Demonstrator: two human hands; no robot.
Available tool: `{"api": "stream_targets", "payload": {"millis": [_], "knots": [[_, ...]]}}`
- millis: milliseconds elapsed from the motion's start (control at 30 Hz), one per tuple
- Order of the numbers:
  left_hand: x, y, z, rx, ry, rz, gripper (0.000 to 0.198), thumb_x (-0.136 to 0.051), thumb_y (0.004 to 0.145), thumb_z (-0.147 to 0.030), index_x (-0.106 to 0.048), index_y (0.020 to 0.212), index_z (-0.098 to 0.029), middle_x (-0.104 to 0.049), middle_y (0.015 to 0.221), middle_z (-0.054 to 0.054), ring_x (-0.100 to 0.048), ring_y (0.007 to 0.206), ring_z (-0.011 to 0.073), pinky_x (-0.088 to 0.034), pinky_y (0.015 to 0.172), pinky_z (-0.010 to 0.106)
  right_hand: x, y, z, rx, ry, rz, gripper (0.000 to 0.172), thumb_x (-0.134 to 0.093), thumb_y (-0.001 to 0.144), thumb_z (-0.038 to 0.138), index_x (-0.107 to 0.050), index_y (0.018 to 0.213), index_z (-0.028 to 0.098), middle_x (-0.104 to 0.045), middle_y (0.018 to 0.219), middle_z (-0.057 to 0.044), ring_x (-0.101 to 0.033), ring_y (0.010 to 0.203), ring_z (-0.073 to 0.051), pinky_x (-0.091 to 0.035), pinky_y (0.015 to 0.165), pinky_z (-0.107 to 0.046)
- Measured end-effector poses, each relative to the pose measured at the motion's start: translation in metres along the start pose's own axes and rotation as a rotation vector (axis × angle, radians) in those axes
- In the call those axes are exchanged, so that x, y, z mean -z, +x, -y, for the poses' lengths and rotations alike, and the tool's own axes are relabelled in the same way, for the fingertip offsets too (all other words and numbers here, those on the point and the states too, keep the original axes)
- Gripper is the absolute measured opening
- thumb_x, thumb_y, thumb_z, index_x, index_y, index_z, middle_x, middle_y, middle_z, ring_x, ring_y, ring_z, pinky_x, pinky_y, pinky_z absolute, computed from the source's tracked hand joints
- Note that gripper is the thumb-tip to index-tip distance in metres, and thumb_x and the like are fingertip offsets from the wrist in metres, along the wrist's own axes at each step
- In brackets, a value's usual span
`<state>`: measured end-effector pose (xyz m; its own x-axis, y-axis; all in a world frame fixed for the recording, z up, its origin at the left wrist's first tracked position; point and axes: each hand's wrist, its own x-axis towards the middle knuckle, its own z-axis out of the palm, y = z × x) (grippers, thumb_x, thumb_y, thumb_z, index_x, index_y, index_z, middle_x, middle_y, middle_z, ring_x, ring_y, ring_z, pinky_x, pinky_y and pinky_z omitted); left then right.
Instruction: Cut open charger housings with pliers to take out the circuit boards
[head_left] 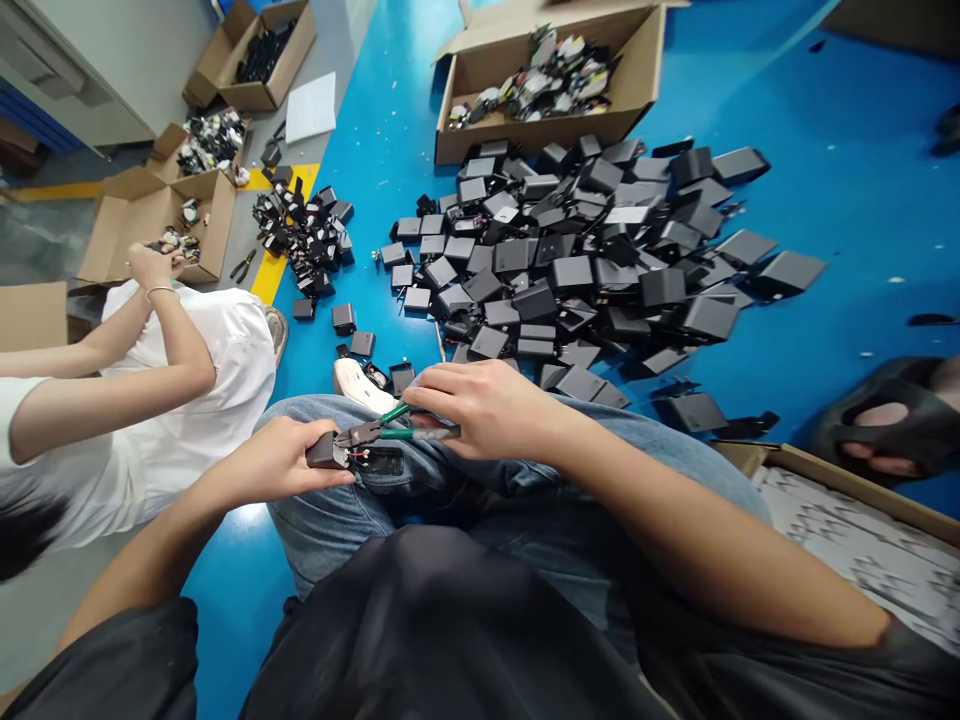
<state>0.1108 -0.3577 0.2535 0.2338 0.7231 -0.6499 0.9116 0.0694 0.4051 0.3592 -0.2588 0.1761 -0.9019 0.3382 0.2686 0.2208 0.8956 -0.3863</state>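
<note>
My left hand (274, 462) is closed around a small black plastic case (325, 452), held above my lap. Its open end faces right, and thin red and pale wires show there. With my right hand (480, 405) I grip the green handles of a pair of pliers (365, 434), whose dark jaws reach into the case's open end. Whether the jaws are closed on a wire is too small to tell. A flat black panel (384, 461), seemingly hinged to the case, extends to the right beneath the pliers.
A large heap of black cases (555, 260) covers the blue floor ahead. Behind it stands a cardboard box (551, 125) of mixed parts. At left, another person (150, 400) works beside a smaller box (217, 225). A carton of white pieces (855, 550) is at right.
</note>
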Motion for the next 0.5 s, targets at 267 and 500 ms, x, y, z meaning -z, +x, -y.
{"api": "stream_targets", "payload": {"millis": [267, 500], "knots": [[-0.007, -0.016, 0.003, -0.011, -0.038, 0.011, 0.04, -0.059, 0.083, -0.056, -0.059, 0.096, -0.019, -0.059, 0.062, -0.003, -0.052, 0.053, 0.0126, -0.03, 0.051, 0.023, 0.001, 0.001, 0.006, 0.062, 0.017, -0.016, 0.03, -0.043, 0.095, 0.034, -0.065, 0.104, 0.016, -0.065, 0.086, -0.008, -0.056, 0.075, -0.015, -0.029, 0.055, -0.026], [-0.015, -0.015, 0.006, -0.038, -0.002, -0.048, 0.036, -0.058, 0.085, -0.051, -0.059, 0.1, -0.019, -0.066, 0.074, 0.001, -0.06, 0.064, 0.0167, -0.036, 0.056, 0.025, -0.006, 0.002, 0.008, 0.061, 0.019, 0.008, 0.029, -0.042, 0.094, 0.031, -0.064, 0.104, 0.015, -0.064, 0.086, -0.009, -0.056, 0.076, -0.016, -0.034, 0.058, -0.026]]}}
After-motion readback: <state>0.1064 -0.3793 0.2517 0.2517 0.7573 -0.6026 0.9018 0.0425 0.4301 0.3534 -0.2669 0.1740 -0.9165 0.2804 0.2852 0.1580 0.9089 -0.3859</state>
